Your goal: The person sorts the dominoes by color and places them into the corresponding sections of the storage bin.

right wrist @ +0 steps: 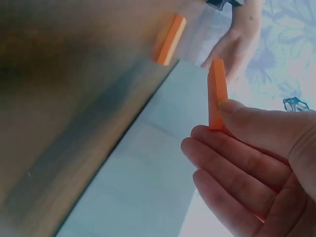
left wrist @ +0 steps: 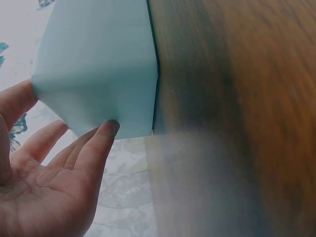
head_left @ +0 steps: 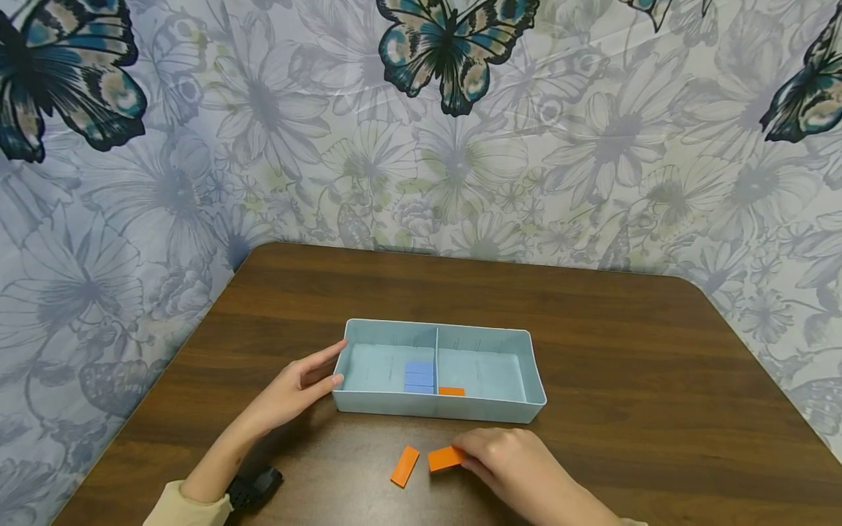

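Note:
A light blue two-compartment box (head_left: 483, 410) stands on the table. My left hand (head_left: 296, 387) is at its left end, the fairly straight fingers and thumb spread and touching it; in the left wrist view the fingertips (left wrist: 112, 127) rest against the end wall (left wrist: 131, 106). My right hand (head_left: 513, 460) pinches an orange block (head_left: 444, 459) between thumb and fingers, just in front of the box; the right wrist view shows this block (right wrist: 217, 94) upright from the fingertips. Another orange block (head_left: 404, 467) lies on the table to its left.
Several blue blocks (head_left: 419, 378) sit in the left compartment, against the divider (head_left: 436, 358). One orange block (head_left: 452, 391) lies in the right compartment, at its front left corner. The brown wooden table (head_left: 631, 380) reaches back to a flowered wall (head_left: 460, 183).

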`<state>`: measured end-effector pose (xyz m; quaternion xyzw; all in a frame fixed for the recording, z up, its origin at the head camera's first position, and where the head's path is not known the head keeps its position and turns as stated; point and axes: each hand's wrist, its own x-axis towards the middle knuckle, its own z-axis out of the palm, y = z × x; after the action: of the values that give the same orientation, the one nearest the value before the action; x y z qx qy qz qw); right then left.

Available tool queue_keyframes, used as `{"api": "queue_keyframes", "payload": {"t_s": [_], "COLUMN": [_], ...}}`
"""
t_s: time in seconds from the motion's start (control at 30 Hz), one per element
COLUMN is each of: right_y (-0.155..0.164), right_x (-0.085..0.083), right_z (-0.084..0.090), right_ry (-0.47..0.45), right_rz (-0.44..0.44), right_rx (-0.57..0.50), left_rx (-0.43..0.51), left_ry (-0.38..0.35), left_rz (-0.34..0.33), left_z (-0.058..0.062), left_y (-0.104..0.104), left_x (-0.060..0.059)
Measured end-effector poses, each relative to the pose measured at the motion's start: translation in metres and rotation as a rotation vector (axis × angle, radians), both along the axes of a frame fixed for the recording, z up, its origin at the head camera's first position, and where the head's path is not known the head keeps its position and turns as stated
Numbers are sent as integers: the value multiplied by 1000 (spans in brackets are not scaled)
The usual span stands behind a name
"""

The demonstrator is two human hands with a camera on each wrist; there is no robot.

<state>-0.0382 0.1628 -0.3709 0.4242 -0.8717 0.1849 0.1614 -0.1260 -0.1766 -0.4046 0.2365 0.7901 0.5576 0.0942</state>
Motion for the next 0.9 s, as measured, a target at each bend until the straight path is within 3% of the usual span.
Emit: {"api": "queue_keyframes", "payload": {"t_s": [0.47, 0.9], "right_y": [4, 8], "right_x": [-10, -27], "right_z": [17, 28], "right_ry": [39, -19], "right_rz": [-36, -135], "right_rx": [-33, -39], "left_rx": [-12, -20], "left_ry": [7, 8], "left_rz": [7, 15], "left_z": [0, 0], "left_y": [0, 0], "left_x": [-1, 0]}}
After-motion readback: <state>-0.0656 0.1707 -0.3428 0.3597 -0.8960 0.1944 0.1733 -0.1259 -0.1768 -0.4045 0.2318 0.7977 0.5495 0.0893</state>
